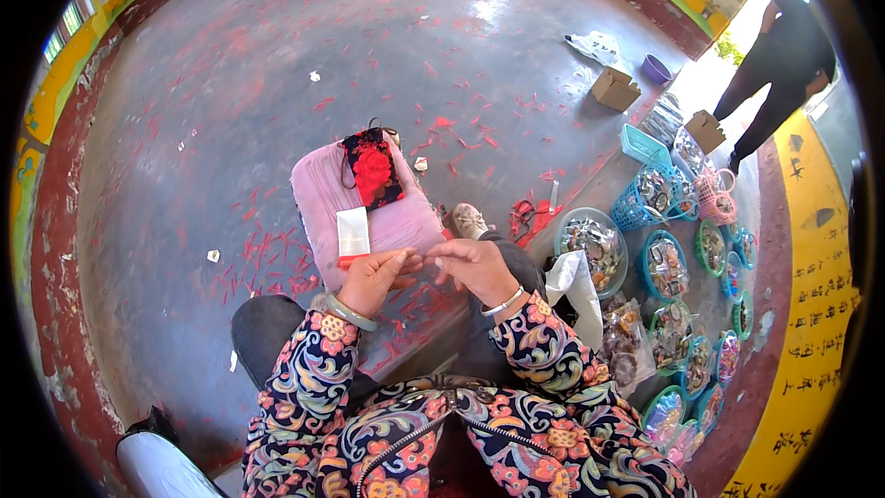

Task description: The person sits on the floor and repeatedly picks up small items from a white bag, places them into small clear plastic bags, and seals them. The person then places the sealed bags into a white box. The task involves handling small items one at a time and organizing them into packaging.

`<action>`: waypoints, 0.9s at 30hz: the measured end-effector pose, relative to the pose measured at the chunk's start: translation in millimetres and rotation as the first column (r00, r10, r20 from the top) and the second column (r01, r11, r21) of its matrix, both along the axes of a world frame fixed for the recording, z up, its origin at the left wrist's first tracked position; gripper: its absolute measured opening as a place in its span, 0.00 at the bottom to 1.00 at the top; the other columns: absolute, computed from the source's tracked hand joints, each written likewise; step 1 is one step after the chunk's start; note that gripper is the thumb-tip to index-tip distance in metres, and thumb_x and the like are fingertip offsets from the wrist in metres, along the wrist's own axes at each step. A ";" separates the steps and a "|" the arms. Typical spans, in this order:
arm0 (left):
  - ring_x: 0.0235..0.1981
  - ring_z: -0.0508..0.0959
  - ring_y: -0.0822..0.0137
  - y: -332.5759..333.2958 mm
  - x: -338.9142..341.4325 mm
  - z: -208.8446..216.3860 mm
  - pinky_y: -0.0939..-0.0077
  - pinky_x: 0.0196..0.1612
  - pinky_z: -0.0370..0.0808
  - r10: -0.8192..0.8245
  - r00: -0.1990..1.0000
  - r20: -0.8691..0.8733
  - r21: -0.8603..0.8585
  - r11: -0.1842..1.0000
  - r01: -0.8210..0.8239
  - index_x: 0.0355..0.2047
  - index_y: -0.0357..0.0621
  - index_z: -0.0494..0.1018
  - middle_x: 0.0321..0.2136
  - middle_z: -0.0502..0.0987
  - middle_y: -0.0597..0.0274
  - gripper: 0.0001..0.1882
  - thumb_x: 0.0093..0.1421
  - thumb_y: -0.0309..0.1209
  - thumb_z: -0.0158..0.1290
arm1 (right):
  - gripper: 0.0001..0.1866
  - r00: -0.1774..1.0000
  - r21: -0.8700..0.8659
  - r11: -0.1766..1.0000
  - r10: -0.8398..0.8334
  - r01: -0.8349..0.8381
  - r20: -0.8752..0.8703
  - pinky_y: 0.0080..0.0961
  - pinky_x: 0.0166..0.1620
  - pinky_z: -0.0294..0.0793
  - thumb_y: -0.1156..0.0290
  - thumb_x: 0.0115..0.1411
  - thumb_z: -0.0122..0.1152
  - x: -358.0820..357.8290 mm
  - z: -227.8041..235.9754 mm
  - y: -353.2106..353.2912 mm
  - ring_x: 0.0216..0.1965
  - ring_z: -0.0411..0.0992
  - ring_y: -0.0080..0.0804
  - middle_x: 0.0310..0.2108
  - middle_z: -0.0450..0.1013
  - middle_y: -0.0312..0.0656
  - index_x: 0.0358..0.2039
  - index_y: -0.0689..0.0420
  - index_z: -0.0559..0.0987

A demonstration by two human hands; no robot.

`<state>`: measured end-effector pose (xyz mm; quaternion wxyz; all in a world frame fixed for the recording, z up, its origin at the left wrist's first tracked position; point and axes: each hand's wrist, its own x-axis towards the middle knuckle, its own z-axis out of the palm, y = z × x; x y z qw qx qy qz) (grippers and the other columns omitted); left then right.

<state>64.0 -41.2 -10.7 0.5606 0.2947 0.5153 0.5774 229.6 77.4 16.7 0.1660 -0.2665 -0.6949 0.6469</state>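
Note:
My left hand point(371, 280) and my right hand point(477, 269) are held close together over the near edge of a pink padded stool point(323, 189). Both are closed in a pinch, fingertips almost meeting. Whatever they hold, if anything, is too small to make out. Just beyond my left hand lies a white rectangular packet point(353, 229) with a red strip at its near end. Farther back on the pad rests a dark cloth pouch point(375, 171) with a large red flower and a thin dark cord.
Red scraps point(267, 258) litter the floor. Scissors point(524, 210) lie beyond my right knee. To the right stand a clear tub point(564, 238), a blue basket point(636, 207) and several smaller baskets of packaged goods. A person point(782, 51) in black stands far right, near cardboard boxes point(615, 89).

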 end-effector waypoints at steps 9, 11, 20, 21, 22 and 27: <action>0.34 0.73 0.75 0.5 10.5 6.6 0.84 0.31 0.74 0.150 0.927 -0.344 0.139 0.984 -0.108 0.47 0.37 0.69 0.40 0.73 0.59 0.18 0.57 0.32 0.51 | 0.10 0.998 0.876 0.478 -0.022 0.069 -0.067 0.28 0.28 0.71 0.75 0.49 0.52 -11.9 -6.8 -18.6 0.26 0.71 0.36 0.24 0.70 0.41 0.33 0.58 0.75; 0.33 0.73 0.75 5.0 10.4 -7.3 0.83 0.33 0.73 0.155 0.895 -0.418 0.198 0.977 -0.077 0.45 0.35 0.70 0.38 0.73 0.58 0.16 0.57 0.31 0.50 | 0.10 1.000 0.919 0.395 -0.021 -0.013 0.023 0.28 0.28 0.71 0.74 0.48 0.51 -11.9 -8.8 -23.1 0.25 0.70 0.35 0.24 0.68 0.39 0.33 0.58 0.75; 0.31 0.72 0.77 5.9 17.1 -9.7 0.84 0.36 0.71 0.162 0.946 -0.281 0.164 0.979 -0.119 0.41 0.31 0.71 0.32 0.75 0.64 0.13 0.61 0.27 0.44 | 0.12 0.991 0.957 0.257 0.032 -0.132 0.128 0.24 0.29 0.71 0.75 0.45 0.51 -13.0 -6.0 -35.8 0.30 0.70 0.32 0.31 0.70 0.38 0.33 0.59 0.73; 0.31 0.72 0.77 6.2 17.0 -11.4 0.84 0.35 0.71 0.178 0.937 -0.300 0.170 0.977 -0.131 0.41 0.31 0.71 0.31 0.75 0.64 0.13 0.61 0.28 0.44 | 0.13 0.988 0.954 0.257 0.048 -0.154 0.147 0.24 0.29 0.71 0.75 0.44 0.51 -12.2 -6.9 -36.5 0.30 0.70 0.31 0.32 0.70 0.38 0.33 0.59 0.73; 0.31 0.72 0.77 6.3 16.8 -11.5 0.84 0.35 0.71 0.171 0.933 -0.315 0.156 0.980 -0.127 0.41 0.31 0.71 0.31 0.75 0.64 0.13 0.61 0.28 0.44 | 0.13 0.985 0.952 0.254 0.063 -0.173 0.163 0.24 0.29 0.71 0.75 0.44 0.51 -11.8 -8.4 -36.7 0.30 0.70 0.31 0.32 0.70 0.38 0.34 0.59 0.73; 0.33 0.73 0.77 11.7 14.0 -13.3 0.84 0.35 0.71 0.188 0.913 -0.363 0.184 0.975 -0.128 0.42 0.32 0.71 0.33 0.75 0.61 0.13 0.62 0.28 0.43 | 0.15 0.998 0.952 0.306 0.055 0.023 -0.042 0.26 0.30 0.72 0.74 0.46 0.51 -3.1 11.8 -32.8 0.30 0.71 0.33 0.32 0.70 0.40 0.37 0.60 0.73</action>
